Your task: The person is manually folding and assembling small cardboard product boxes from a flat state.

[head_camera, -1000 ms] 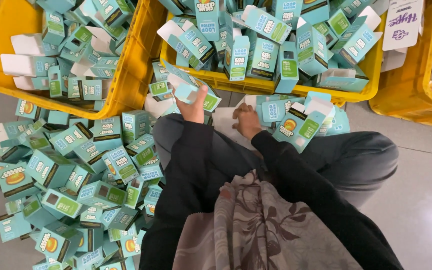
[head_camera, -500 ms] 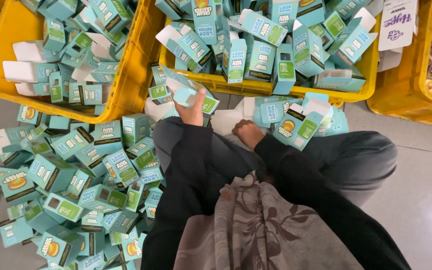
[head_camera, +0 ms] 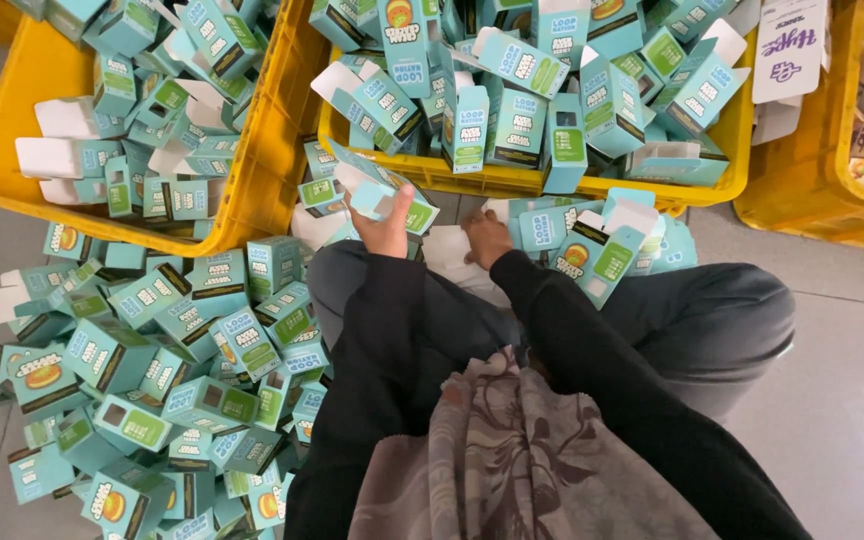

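My left hand [head_camera: 386, 229] is raised in front of my knees and grips a small teal carton [head_camera: 380, 188], thumb pressed on its open white flap end. My right hand [head_camera: 486, 238] rests lower, fingers down on a flat white sheet of card [head_camera: 449, 250] lying on the floor between my legs. Whether it grips the card I cannot tell. Both arms wear black sleeves. A small heap of teal cartons [head_camera: 592, 240] lies just right of my right hand.
Two yellow crates full of teal cartons stand ahead, one at the left [head_camera: 252, 150] and one in the middle [head_camera: 512, 175]. A third yellow crate [head_camera: 812, 180] is at the right. A big pile of teal cartons [head_camera: 152, 360] covers the floor to my left. Grey tiles lie to the right.
My right hand, which had drawn back toward my body, has moved forward again onto the white card. My left hand stays up with the carton in it.
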